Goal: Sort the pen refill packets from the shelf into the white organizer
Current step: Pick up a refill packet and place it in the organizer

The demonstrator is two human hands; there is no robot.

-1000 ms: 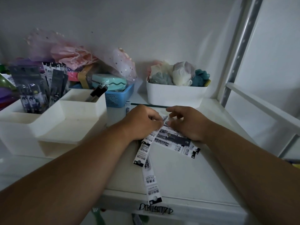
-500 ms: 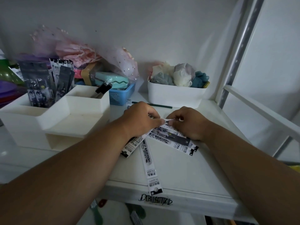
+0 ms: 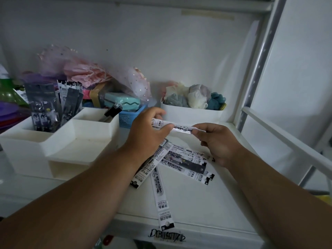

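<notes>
One pen refill packet (image 3: pixel 177 127) is now up off the shelf, held level between both hands: the left hand (image 3: pixel 147 133) pinches its left end with thumb and curled fingers, and the right hand (image 3: pixel 214 141) pinches its right end. Half a second ago both hands were still down on the pile, so a single packet has been separated out, and by my reading it is ready to go to the organizer. The remaining loose packets (image 3: pixel 181 162) lie fanned on the shelf (image 3: pixel 206 212) beneath the hands, one long one (image 3: pixel 160 196) reaching toward the front edge. The white organizer (image 3: pixel 59 141) sits to the left; its tall rear-left compartment already holds upright dark refill packets (image 3: pixel 52 106), the rear-right one a dark pen-like item (image 3: pixel 112 112), the shallow front tray looks bare. Behind are a blue basket (image 3: pixel 128 117) and a white bin (image 3: pixel 190 115) of crumpled cloths.
</notes>
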